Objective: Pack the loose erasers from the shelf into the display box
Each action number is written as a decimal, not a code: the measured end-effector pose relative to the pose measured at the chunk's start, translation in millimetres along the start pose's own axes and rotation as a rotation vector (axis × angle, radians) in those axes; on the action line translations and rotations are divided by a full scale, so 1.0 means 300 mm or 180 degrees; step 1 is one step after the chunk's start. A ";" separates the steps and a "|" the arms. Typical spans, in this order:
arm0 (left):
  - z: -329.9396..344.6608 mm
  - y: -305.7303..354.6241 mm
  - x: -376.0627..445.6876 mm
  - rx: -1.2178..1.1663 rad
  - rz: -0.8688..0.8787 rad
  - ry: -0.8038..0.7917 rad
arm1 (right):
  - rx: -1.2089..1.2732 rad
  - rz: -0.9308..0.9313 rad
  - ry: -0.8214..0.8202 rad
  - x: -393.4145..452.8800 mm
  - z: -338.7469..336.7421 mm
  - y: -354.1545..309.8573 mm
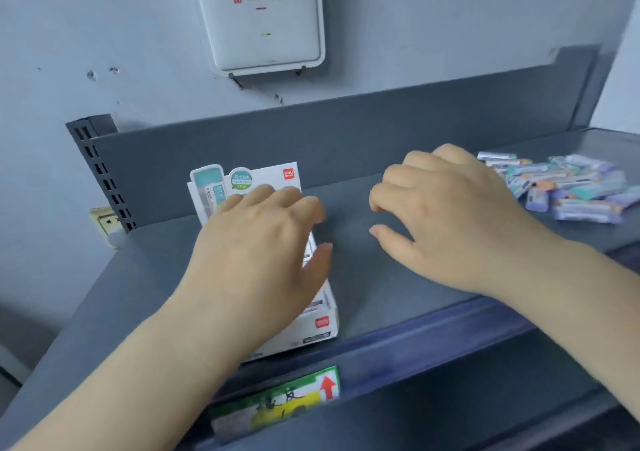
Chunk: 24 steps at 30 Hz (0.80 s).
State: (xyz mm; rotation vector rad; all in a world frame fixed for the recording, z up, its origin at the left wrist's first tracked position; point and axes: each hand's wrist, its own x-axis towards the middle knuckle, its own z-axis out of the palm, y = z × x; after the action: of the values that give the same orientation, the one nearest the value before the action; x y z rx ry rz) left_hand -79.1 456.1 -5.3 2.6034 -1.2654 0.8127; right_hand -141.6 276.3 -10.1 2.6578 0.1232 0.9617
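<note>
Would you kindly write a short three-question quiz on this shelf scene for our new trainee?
1. True or false: the right hand holds an eraser.
2. Where do the loose erasers lie relative to the box? A) to its left B) to its right C) inside it
3. Fill in: the left hand is over the ____.

Key:
1. False; its fingers are loosely curled above the shelf and hold nothing.
2. B, in a pile at the right end of the shelf.
3. box
</note>
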 end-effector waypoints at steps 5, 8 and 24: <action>0.073 0.234 0.135 0.0019 0.0211 0.0065 | -0.0209 0.0088 -0.0151 -0.145 -0.028 0.219; 0.122 0.415 0.213 -0.0154 0.0236 -0.0141 | -0.0258 0.0151 -0.0307 -0.254 -0.048 0.379; 0.309 0.922 0.603 0.0300 0.0511 -0.0200 | 0.0142 0.0236 -0.0818 -0.520 -0.011 1.001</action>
State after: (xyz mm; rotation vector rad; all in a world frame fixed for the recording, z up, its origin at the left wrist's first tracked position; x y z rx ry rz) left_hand -161.0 123.2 -19.5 2.6457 -1.5053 0.8416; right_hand -271.5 -36.3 -7.4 2.8164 -0.0119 0.6365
